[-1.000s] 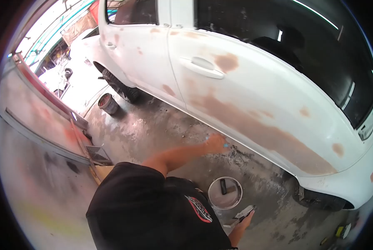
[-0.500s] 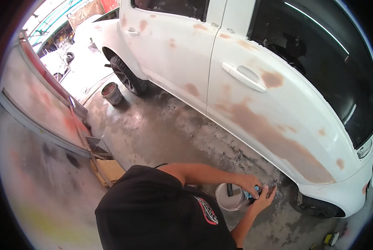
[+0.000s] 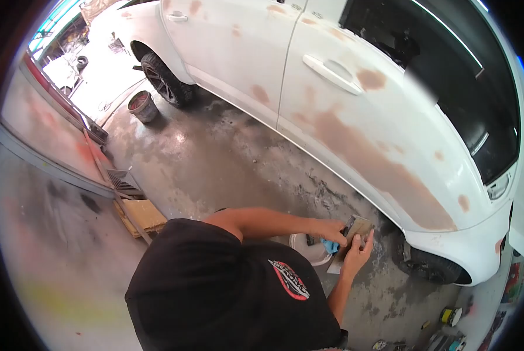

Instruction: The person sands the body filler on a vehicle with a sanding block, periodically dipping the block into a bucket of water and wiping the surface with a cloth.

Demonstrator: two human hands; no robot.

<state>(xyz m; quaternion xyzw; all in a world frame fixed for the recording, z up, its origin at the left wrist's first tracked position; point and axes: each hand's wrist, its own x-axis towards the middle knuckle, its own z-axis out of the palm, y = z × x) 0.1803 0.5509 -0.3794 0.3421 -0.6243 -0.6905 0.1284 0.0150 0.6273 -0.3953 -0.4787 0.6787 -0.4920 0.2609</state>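
Slanting lengthwise toward the car (image 3: 361, 117), the plate (image 3: 361, 225) lies clasped in the right hand (image 3: 357, 254), just right of the left hand (image 3: 330, 229), whose fingers pinch a blue wad (image 3: 331, 246).

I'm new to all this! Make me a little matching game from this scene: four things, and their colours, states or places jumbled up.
1. Car
2. Bucket
3. Flat plate
4. Shirt

A. Black, with a logo
B. Being held
C. White, with brown patches
D. Standing on the floor near a wheel

Pairs: 1-C, 2-D, 3-B, 4-A
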